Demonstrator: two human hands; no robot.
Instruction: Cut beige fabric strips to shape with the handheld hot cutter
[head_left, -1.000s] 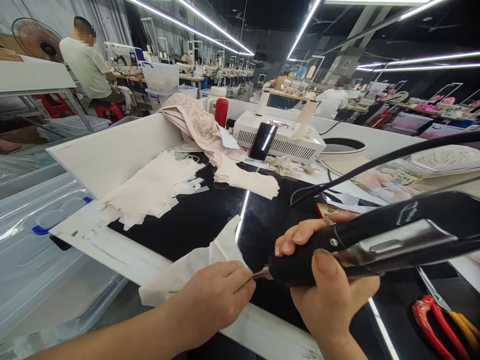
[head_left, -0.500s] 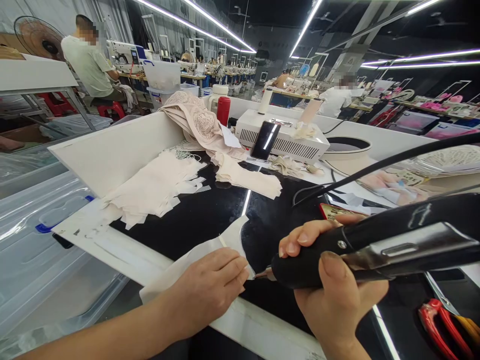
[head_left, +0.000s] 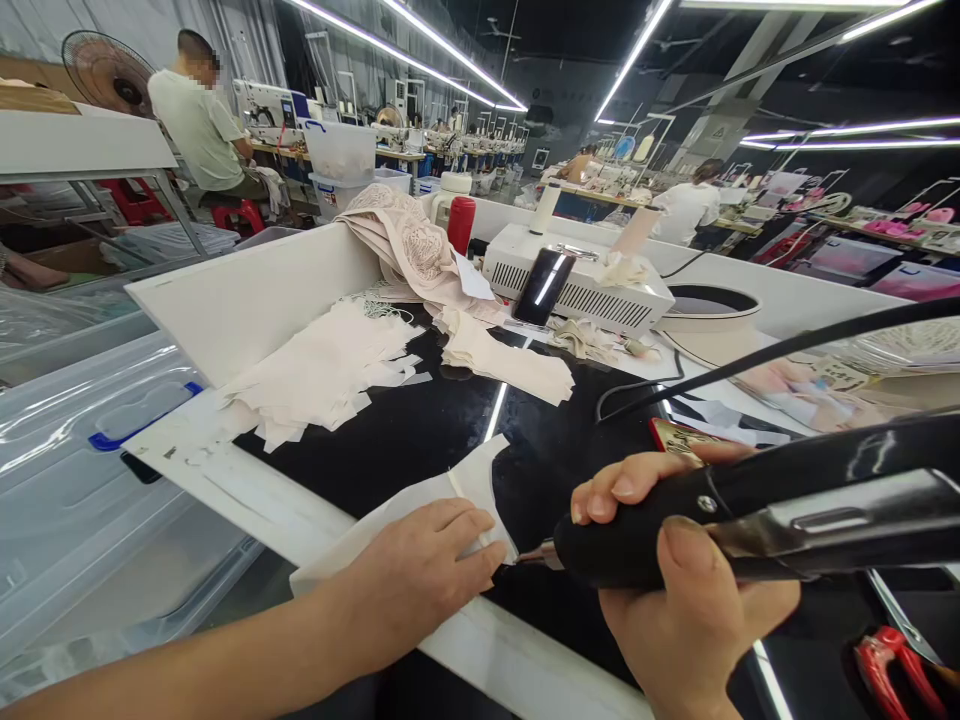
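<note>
My left hand is closed on a cream fabric piece at the table's front edge, thumb and fingers at its right side. The piece lies partly on the black tabletop and partly under my hand. My right hand is wrapped round a corded black hot knife with a metal lever along its side. Its thin metal tip points left and meets the lower right corner of the fabric, just beside my left fingertips. Faint smoke hangs over the black surface near the fabric.
A wide pile of cream fabric pieces lies at left, with a smaller stack behind the work. Further back are a phone and a white vented box. A black cable arches at right. Red-handled scissors lie lower right.
The view has shifted slightly, so most things sit further right. Faint smoke now shows above the tabletop. Both hands keep their hold, with the tip still at the fabric's corner.
</note>
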